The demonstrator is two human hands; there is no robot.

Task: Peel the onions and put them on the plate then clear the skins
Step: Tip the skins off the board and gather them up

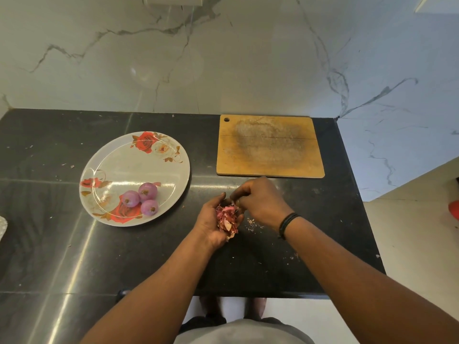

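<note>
The dark stone surface (62,244) runs from a marbled wall at the far side to a near edge just in front of the person's body, and its right edge drops off to a pale floor a little beyond the wooden cutting board (270,146). The board lies flat at the far right, its far edge close to the wall and its right side near the surface's edge. The flowered plate (124,157) sits left of centre, well apart from the board, with open dark surface on its left and on the near side. Three peeled onions (141,198) rest together, touching, on the near right part of the plate. Between plate and board, nearer the person, both hands meet above the surface. The left hand (211,219) is turned palm up and cupped, its fingers curled round a heap of pink and tan onion skins (227,219). The right hand (258,198), a dark band on its wrist, arches knuckles-up over the far end of that heap, its fingertips bent down and drawn together at the skins; whether they pinch a piece cannot be told. Small crumbs of skin (252,223) lie scattered on the surface just right of the hands.
</note>
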